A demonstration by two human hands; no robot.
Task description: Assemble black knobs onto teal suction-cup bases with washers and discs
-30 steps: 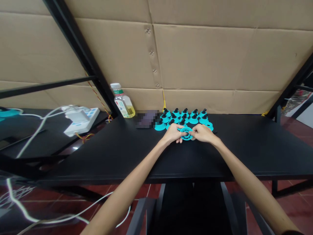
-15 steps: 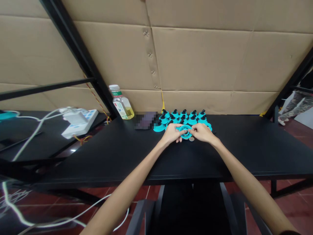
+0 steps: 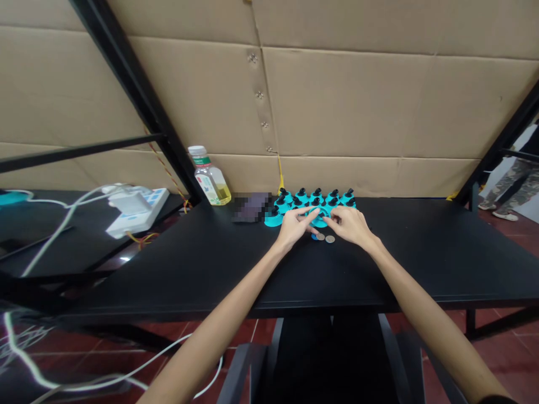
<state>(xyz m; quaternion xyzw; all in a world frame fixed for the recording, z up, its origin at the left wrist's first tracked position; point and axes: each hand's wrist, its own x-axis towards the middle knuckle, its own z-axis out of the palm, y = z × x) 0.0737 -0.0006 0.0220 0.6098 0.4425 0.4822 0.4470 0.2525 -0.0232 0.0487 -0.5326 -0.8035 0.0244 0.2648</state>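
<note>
My left hand (image 3: 293, 227) grips a teal round plastic part (image 3: 320, 218) by its left side, thumb on the near rim. My right hand (image 3: 349, 224) closes on the part's right side, its thumb and finger at the centre. Just behind them stand rows of teal cone-like pieces with black tops (image 3: 316, 192), upright and close together; the hands hide some of the nearest. Two coin-like discs (image 3: 330, 239) lie on the black table (image 3: 303, 269) below the part, with a small blue piece (image 3: 314, 237) beside them.
A bottle of yellow liquid (image 3: 213, 182) and a dark pixelated item (image 3: 252, 206) stand left of the teal pieces. A white power strip (image 3: 138, 213) with cables lies further left. Cardboard (image 3: 337, 112) walls the back. A person's legs (image 3: 511, 185) show at far right.
The round part has tilted away and moved slightly up, so its open face shows less. More of the discs and the blue piece now show. The person at far right has shifted.
</note>
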